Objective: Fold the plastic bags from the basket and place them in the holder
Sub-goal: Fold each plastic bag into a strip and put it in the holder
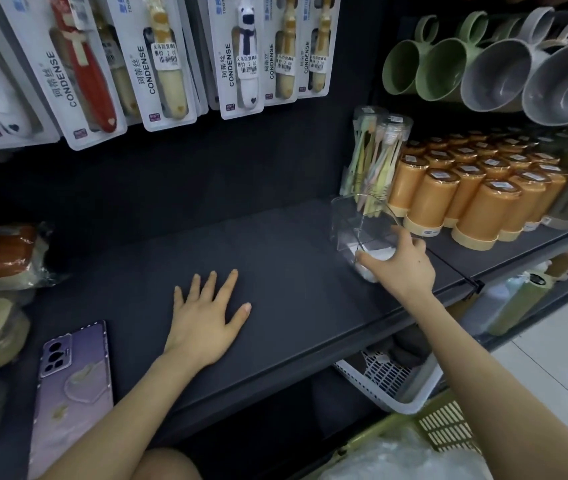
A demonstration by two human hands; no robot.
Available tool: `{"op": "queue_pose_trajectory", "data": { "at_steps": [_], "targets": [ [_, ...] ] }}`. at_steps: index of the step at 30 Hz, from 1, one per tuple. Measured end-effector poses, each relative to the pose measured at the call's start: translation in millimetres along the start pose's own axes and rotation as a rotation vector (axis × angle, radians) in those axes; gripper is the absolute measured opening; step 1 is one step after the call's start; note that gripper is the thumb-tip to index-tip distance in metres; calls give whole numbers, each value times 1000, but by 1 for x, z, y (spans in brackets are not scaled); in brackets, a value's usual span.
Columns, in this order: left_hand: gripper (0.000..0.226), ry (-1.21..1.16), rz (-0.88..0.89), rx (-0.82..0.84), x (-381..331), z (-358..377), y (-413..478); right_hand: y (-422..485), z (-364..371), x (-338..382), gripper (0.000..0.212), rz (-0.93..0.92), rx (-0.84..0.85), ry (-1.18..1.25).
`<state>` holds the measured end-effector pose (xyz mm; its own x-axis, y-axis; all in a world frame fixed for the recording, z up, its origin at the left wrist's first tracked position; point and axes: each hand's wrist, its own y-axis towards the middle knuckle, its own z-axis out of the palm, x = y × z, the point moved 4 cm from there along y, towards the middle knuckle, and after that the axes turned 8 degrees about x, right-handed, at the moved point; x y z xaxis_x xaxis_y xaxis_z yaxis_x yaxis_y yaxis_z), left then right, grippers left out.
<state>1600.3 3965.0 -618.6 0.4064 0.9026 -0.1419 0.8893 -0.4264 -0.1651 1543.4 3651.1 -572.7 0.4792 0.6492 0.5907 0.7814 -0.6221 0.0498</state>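
Since the plastic bags (397, 459) in the basket (445, 424) at lower right are looking thin, limp and slippery, pinching an edge is likely suiting best. Right hand (404, 261) is reaching onto the clear holder (348, 220) center right, where a folded bag (378, 255) is sitting; grip unclear. Left hand (206, 317) is lying flat, fingers spread, on the shelf (275, 271).

Entry: we log the left forearm (120, 410) and right forearm (500, 393), both bare to the frame edge. Left grip (203, 320): short nails. Right grip (404, 268): small dark spot on its back. Bare knee (168, 464) below.
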Motion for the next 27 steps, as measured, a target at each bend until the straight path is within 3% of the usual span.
{"op": "queue_pose_trajectory", "data": {
  "at_steps": [4,7,11,13,16,18,21,23,27],
  "targets": [
    [83,14,-14,-23,-1,-2,0,0,4,-5,90,-18,59,28],
    [69,31,-25,-35,-2,-3,0,-26,-7,-6,92,-95,-21,55],
    [69,37,-27,-49,-1,-3,3,-109,-19,-35,57,-236,-300,106],
    [70,30,-29,-59,0,-4,4,-156,-9,-65,42,-269,-334,80],
    [69,4,-18,-61,-2,-5,4,-211,26,-132,34,-170,-160,-64],
    [69,-13,-17,-76,-2,-5,2,-235,54,-176,39,-3,69,-186],
    [67,-50,-15,-98,-3,-5,-2,-261,90,-218,77,241,511,-488],
    [65,-72,-34,-92,-4,-3,-7,-267,105,-225,86,271,615,-559],
    [57,-86,-15,-87,-11,3,-18,-263,115,-218,47,157,591,-802]
  ]
}}
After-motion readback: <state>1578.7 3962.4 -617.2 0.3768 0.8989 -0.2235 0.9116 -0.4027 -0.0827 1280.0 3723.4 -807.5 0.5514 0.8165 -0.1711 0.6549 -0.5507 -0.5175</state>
